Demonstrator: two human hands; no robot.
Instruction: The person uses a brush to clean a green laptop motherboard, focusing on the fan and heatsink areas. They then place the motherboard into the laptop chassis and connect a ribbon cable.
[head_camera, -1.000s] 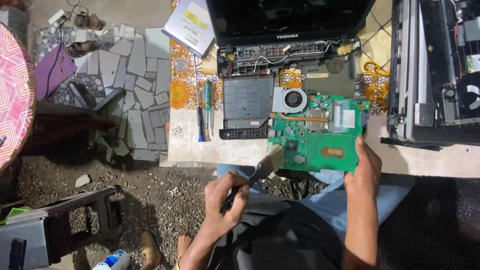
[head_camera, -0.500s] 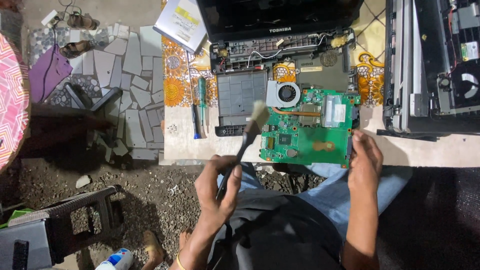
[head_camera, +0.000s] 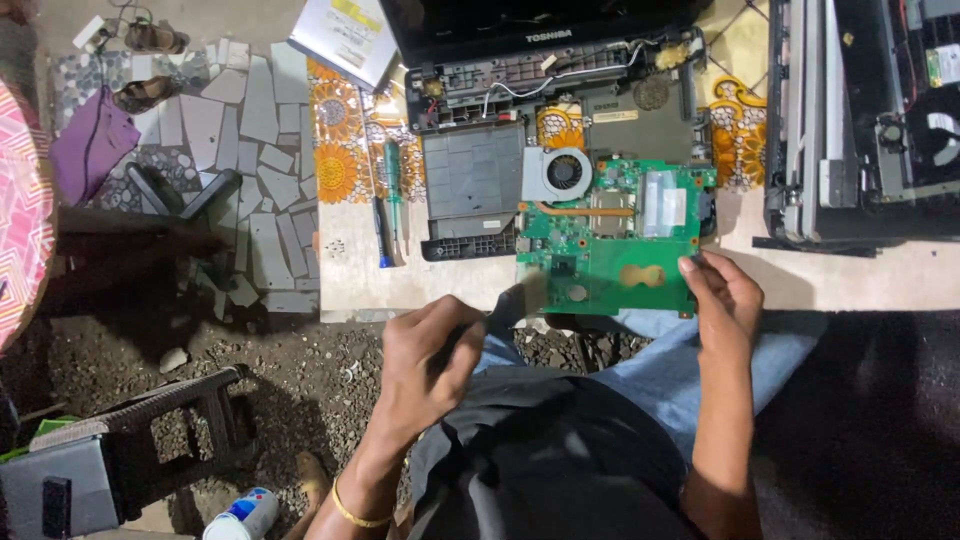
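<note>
One green board lies at the near edge of the slab, carrying one round fan at its far left corner and one copper pipe running right from it. Two hands are at work. The right hand is clamped on the board's near right corner, thumb and fingers pinching the edge. The left hand is closed around one brush, whose bristles touch the board's near left corner.

Far of the board sits one opened laptop base, with one grey panel just left of the fan. Two screwdrivers lie side by side left of the panel, and one flat drive lies far left. A second dismantled laptop stands at the right. One bottle lies near left on the gravel.

Half a second ago the brush stood higher, its bristles over the board's far left part near the fan; now it has swept down to the near corner. The right hand keeps its pinch on the same corner.
</note>
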